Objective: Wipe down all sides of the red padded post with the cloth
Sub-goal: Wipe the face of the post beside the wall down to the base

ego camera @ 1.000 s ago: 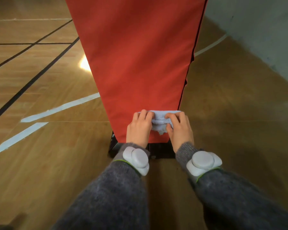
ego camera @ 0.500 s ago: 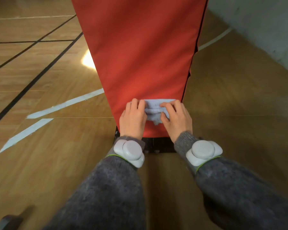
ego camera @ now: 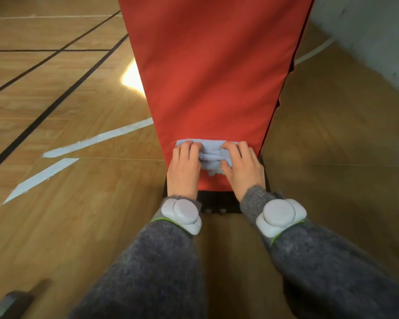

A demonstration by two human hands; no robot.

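The cloth (ego camera: 211,155) lies bunched against the near face of the post (ego camera: 217,77), just above its lower edge and the black base (ego camera: 219,201). The left hand (ego camera: 184,171) and right hand (ego camera: 242,169) each grip one end with curled fingers, pressing it to the padding.

wooden gym floor (ego camera: 55,226), black court lines (ego camera: 55,104), white painted stripes (ego camera: 97,139), grey wall (ego camera: 366,31) at upper right
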